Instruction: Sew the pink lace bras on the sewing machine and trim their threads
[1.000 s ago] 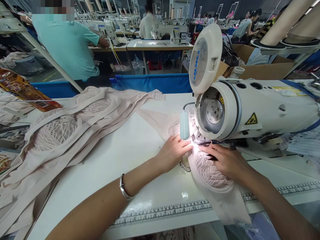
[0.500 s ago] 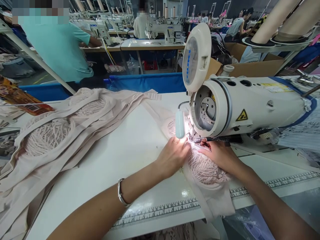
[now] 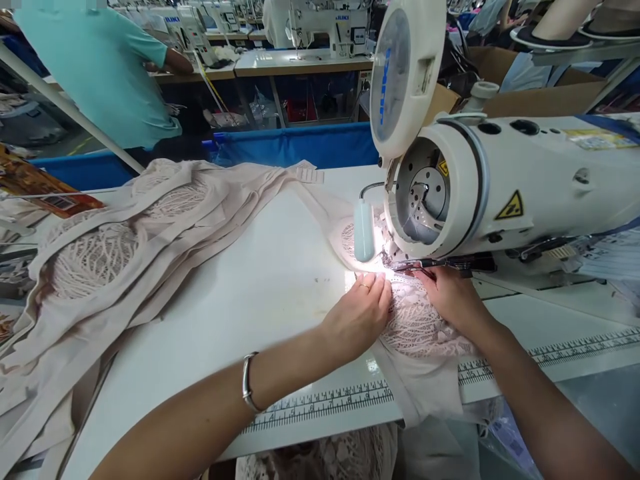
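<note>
A pale pink lace bra [image 3: 420, 327] lies under the head of a white sewing machine [image 3: 450, 180], its cloth running from behind the needle area to over the table's front edge. My left hand [image 3: 357, 313], with bent fingers pressed together, grips the bra's edge just in front of the lit needle area. On the other side my right hand [image 3: 453, 293] has its thumb and fingers closed at the lace edge. Its fingertips are partly hidden beneath a dark slender metal part. A small pale blue lamp [image 3: 364, 233] hangs beside the needle, which is hard to make out.
A pile of similar pale bras [image 3: 165, 227] covers the left of the white table [image 3: 240, 293]. A printed ruler strip [image 3: 340, 402] runs along its front edge. Behind are a blue cloth trough [image 3: 295, 143], a co-worker in a turquoise shirt [image 3: 100, 73] and thread cones [image 3: 565, 17].
My left hand has drawn back from the needle, toward me. My right hand has shifted slightly right along the lace. The view has tilted down.
</note>
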`<state>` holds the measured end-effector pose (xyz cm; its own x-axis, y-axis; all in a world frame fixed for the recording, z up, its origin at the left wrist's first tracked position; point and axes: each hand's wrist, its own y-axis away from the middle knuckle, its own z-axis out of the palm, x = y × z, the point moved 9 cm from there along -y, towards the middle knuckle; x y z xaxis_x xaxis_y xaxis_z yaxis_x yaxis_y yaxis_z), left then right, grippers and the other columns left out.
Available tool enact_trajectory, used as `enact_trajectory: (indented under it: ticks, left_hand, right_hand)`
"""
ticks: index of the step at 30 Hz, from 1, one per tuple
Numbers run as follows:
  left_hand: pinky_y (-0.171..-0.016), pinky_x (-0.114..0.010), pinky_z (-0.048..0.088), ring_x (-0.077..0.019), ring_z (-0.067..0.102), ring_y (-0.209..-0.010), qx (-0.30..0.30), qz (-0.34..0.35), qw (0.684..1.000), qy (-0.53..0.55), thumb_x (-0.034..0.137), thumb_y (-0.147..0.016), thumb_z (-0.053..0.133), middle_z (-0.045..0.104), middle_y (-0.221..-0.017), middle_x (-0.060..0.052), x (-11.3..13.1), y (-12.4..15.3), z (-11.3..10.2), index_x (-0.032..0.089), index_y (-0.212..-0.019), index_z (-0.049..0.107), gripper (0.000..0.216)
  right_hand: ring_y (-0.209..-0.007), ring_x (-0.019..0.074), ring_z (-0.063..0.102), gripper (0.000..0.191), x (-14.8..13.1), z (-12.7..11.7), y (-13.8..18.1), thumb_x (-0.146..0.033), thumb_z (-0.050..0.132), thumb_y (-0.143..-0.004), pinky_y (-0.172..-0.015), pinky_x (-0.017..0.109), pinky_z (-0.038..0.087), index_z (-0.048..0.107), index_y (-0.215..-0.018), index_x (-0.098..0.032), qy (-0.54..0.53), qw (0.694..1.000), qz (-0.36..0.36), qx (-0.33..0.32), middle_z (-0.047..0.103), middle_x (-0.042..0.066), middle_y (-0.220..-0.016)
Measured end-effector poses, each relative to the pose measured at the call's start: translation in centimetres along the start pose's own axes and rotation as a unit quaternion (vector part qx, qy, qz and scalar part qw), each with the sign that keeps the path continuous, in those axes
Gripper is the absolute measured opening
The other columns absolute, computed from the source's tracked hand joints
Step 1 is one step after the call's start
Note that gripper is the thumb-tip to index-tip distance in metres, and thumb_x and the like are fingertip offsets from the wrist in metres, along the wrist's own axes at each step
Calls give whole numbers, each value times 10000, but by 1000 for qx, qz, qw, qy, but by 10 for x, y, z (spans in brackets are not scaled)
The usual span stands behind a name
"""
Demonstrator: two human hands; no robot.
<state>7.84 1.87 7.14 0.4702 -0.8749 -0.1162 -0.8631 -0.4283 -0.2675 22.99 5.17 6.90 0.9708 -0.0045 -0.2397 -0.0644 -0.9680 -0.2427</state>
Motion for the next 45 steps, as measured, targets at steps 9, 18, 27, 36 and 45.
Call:
enact_trajectory:
  ticks: [9,18,27,36,45]
  left_hand:
    - [-1085,-451,441,-331,567,-1253,-45,53,996,-51,67,-964,338,589,-1344,-261,3,1,-1,-87,-1344,485,436]
    - [-1084,-437,473,-282,590,-1238,-1,32,999,28,47,-958,315,628,-1293,-228,-9,2,-4,-8,-1304,503,398]
    - [-1065,-426,517,-264,604,-1215,48,36,990,125,33,-985,319,653,-1226,-212,-26,3,-13,1,-1260,529,348]
    - [-973,-373,551,-214,621,-1192,34,39,983,175,64,-1035,312,635,-1319,-151,-52,1,-12,86,-1279,527,327]
    - [-836,-383,516,-257,615,-1054,5,-14,993,115,4,-957,377,650,-1155,-161,-21,-6,-15,50,-1207,558,312]
  right_hand:
    - [-688,250,672,271,-7,-2,4,-476,604,-873,-592,316,433,682,-861,-216,46,998,-38,-8,726,54,-754]
    - [-848,161,672,593,-40,-8,14,-56,455,-741,-564,226,441,678,-1221,-323,1,984,-168,-51,716,7,-977]
    - [-798,146,665,619,-43,-8,16,-34,435,-724,-543,232,420,689,-1229,-287,24,982,-186,-36,712,2,-951]
    - [-863,168,688,597,-42,-5,17,-26,431,-734,-599,253,475,681,-1219,-269,34,981,-190,-31,729,17,-1044]
    - [-764,153,682,552,-46,-11,18,-15,438,-714,-537,242,471,698,-1148,-237,-21,977,-212,1,717,18,-940]
